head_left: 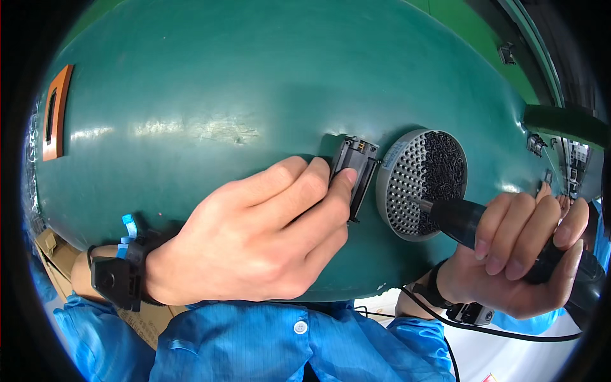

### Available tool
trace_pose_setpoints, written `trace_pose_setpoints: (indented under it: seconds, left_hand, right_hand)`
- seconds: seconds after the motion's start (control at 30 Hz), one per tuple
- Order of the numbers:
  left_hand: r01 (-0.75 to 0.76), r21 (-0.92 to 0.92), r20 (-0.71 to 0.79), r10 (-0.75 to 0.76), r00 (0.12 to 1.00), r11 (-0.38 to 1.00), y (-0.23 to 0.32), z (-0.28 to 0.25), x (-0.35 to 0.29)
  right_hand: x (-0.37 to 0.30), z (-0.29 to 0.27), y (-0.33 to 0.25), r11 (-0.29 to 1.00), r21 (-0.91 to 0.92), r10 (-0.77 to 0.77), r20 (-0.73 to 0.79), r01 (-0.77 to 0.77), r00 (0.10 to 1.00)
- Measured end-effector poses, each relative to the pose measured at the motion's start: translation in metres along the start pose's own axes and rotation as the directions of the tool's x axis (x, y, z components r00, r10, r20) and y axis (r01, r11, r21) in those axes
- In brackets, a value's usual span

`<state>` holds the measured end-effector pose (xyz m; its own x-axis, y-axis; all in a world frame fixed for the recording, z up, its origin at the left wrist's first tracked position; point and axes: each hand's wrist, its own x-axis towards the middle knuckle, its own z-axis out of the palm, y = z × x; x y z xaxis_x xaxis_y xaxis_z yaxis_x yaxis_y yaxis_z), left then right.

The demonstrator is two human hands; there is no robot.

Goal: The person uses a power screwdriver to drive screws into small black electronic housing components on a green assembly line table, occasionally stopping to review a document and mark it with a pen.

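Observation:
My left hand [267, 229] is closed round a small black plastic housing [356, 169] with brass-coloured contacts near its far end, at the middle of the green table. My right hand [522, 248] grips a black electric screwdriver [461, 219]. Its metal bit points left into a round grey screw tray [382, 191], just right of the housing. Small black screws [444, 159] are heaped over the tray's right part, and rows of small holes or pegs cover its left part. Whether a screw sits on the bit is too small to tell.
An orange frame [57, 114] with a dark slot lies at the table's far left. Cardboard [57, 254] shows at the lower left. A black cable [509, 334] runs below my right hand. At the right edge are black parts [536, 144] and another person's hand [545, 190].

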<state>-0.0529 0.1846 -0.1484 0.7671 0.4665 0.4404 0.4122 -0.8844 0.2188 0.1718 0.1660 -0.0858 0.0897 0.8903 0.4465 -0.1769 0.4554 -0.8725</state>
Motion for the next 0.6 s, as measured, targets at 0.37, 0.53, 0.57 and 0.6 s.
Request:
trace_pose_setpoints:
  seconds: [0.37, 0.53, 0.57, 0.6]
  left_hand:
    - [-0.007, 0.062, -0.045, 0.010, 0.999, 0.998, 0.003, 0.006, -0.009]
    - [0.006, 0.094, -0.038, -0.003, 0.999, 0.996, 0.003, 0.006, -0.014]
    - [0.004, 0.069, -0.045, -0.001, 0.999, 0.998, 0.002, 0.007, -0.014]
    - [0.008, 0.045, -0.052, -0.006, 0.999, 0.999, 0.003, 0.007, -0.013]
  right_hand:
    - [0.017, 0.016, -0.015, 0.996, 0.049, -0.073, -0.069, 0.076, 0.995]
    - [0.029, 0.043, 0.003, 0.997, 0.044, -0.061, -0.049, 0.063, 0.997]
    - [0.030, 0.048, 0.009, 0.997, 0.054, -0.060, -0.050, 0.063, 0.997]
    - [0.030, 0.050, 0.013, 0.995, 0.064, -0.069, -0.027, 0.070, 0.997]
